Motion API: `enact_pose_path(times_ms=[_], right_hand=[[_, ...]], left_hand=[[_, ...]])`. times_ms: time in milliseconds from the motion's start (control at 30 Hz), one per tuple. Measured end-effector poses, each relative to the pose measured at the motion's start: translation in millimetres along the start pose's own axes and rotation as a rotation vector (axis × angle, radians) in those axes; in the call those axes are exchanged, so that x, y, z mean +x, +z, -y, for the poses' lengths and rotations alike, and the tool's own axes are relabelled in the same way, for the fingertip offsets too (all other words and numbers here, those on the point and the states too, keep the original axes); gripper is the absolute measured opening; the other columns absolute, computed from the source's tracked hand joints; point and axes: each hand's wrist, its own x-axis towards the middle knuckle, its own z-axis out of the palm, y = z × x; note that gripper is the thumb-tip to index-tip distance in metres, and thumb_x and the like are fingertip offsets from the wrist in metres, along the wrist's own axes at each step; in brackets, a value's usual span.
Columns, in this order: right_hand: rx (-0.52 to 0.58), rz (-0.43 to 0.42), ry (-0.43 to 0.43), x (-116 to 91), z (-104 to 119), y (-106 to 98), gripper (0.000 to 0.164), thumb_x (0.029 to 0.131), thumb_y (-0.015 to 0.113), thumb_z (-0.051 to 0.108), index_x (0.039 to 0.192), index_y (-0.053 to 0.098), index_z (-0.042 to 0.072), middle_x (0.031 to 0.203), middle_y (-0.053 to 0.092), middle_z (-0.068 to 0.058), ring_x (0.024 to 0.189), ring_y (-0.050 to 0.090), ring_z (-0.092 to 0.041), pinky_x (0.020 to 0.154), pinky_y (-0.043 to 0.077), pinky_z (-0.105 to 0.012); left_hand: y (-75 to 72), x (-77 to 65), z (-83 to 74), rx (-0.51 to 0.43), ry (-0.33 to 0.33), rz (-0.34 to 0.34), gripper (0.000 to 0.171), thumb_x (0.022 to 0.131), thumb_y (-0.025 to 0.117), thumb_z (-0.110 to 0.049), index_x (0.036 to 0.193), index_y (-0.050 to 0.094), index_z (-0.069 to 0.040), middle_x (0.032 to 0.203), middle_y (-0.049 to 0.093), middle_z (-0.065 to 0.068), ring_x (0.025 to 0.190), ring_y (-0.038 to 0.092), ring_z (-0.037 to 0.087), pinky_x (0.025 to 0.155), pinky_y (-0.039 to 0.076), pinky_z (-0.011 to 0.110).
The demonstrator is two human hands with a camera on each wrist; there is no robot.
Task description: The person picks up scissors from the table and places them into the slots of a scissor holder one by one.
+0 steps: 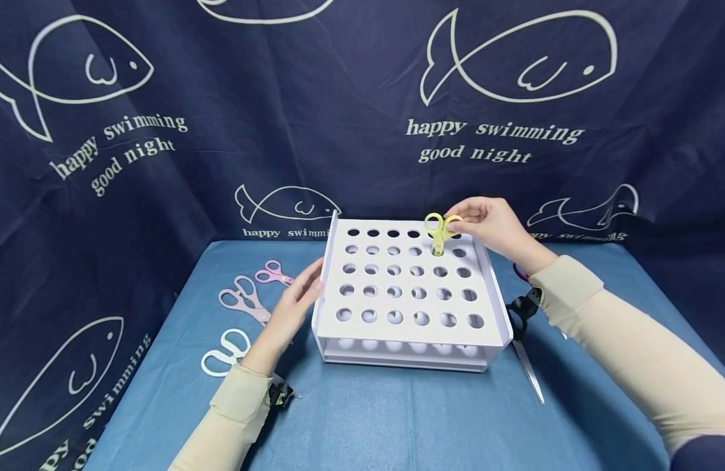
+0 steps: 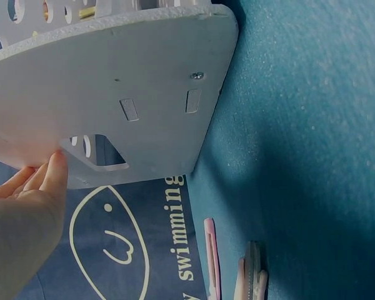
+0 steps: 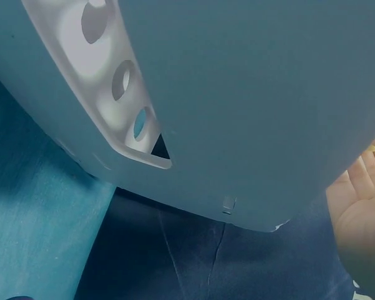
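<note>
A white rack with rows of round holes in its slanted top stands in the middle of the table. My right hand pinches a small pair of yellow scissors by one handle loop. The scissors stand upright, handles up, their lower end in a hole of the second row from the back, toward the right. My left hand rests with extended fingers against the rack's left side panel. In the left wrist view, the fingertips touch that panel beside its cut-out. The right wrist view mostly shows the rack's right panel.
Left of the rack lie pink scissors, mauve scissors and white scissors, partly behind my left arm. To the right are black-handled scissors and a red handle, close under my right forearm. A dark fish-print curtain hangs behind.
</note>
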Motion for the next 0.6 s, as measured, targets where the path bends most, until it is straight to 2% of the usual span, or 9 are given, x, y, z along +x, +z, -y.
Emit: enact_pose_path(times_ms=[600], right_hand=[[-0.045, 0.047, 0.025, -0.7, -3.6, 6.1, 0.024, 0.084, 0.076, 0.024, 0.101, 0.073, 0.008, 0.094, 0.074, -0.006, 0.078, 0.067, -0.006, 0.07, 0.05, -0.016]], left_hand=[[-0.5, 0.2, 0.5, -0.02, 0.01, 0.003, 0.052, 0.103, 0.046, -0.02, 0.152, 0.03, -0.01, 0.157, 0.031, 0.011, 0.145, 0.029, 0.023, 0.116, 0.026, 0.033]])
